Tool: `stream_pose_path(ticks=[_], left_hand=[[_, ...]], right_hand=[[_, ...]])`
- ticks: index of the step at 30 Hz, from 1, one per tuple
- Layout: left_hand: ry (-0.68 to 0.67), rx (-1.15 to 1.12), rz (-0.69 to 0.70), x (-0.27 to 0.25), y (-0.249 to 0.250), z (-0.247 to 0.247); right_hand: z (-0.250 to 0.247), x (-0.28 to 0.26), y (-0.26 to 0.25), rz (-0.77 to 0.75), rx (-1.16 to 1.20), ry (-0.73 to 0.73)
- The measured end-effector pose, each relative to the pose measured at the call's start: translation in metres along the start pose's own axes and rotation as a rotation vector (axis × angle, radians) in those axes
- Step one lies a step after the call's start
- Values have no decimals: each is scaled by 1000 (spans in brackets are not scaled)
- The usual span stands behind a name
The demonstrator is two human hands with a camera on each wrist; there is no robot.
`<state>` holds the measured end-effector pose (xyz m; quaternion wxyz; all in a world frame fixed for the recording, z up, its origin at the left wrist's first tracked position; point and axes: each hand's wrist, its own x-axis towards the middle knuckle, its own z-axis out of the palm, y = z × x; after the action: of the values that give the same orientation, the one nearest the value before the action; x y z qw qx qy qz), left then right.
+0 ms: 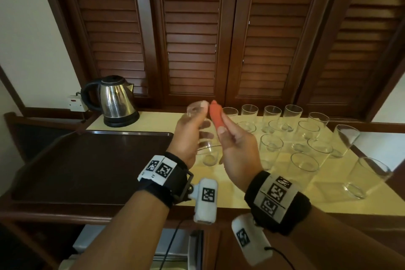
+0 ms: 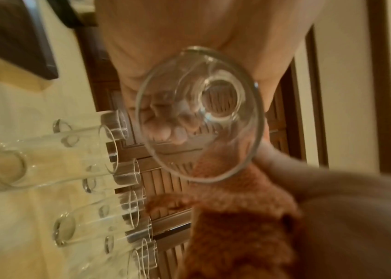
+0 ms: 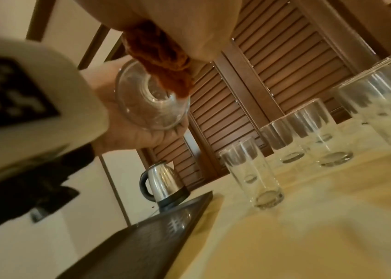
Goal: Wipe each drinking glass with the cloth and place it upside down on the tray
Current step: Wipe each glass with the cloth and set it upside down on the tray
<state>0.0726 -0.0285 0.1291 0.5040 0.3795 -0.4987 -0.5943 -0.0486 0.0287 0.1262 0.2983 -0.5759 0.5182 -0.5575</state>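
Note:
My left hand (image 1: 188, 136) grips a clear drinking glass (image 1: 198, 112) in the air above the counter, its base tilted up and away and its mouth (image 2: 201, 113) toward my wrist. My right hand (image 1: 236, 147) pinches a rolled orange cloth (image 1: 215, 116) that lies against the right side of the glass. In the right wrist view the cloth's end (image 3: 163, 62) hangs at the mouth of the glass (image 3: 151, 105); whether it is inside I cannot tell. The dark brown tray (image 1: 87, 160) lies to the left with nothing on it. Several more glasses (image 1: 291, 114) stand upright on the right.
A steel kettle (image 1: 116, 101) stands at the back left beside a wall socket. The yellow counter (image 1: 285, 193) carries the glasses in loose rows; one glass (image 3: 256, 179) stands close to the tray's right edge (image 3: 196, 211). Louvred wooden doors close off the back.

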Motion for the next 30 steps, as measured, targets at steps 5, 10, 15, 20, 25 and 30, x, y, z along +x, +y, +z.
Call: stream_pose_path(ticks=[5, 10, 15, 20, 25, 30], left_hand=[[-53, 13, -25, -3, 1, 5], [-54, -12, -110, -3, 1, 2], [-7, -19, -2, -2, -4, 5], [-100, 155, 8, -7, -3, 4], [45, 513, 334, 9, -8, -20], [57, 626, 428, 10, -20, -20]], right_hand=[[-5, 19, -2, 38, 96, 148], [-2, 16, 0, 15, 49, 101], [-2, 16, 2, -1, 58, 69], [-22, 38, -5, -45, -7, 19], [-29, 33, -9, -299, -423, -122], [-25, 44, -3, -399, -498, -64]])
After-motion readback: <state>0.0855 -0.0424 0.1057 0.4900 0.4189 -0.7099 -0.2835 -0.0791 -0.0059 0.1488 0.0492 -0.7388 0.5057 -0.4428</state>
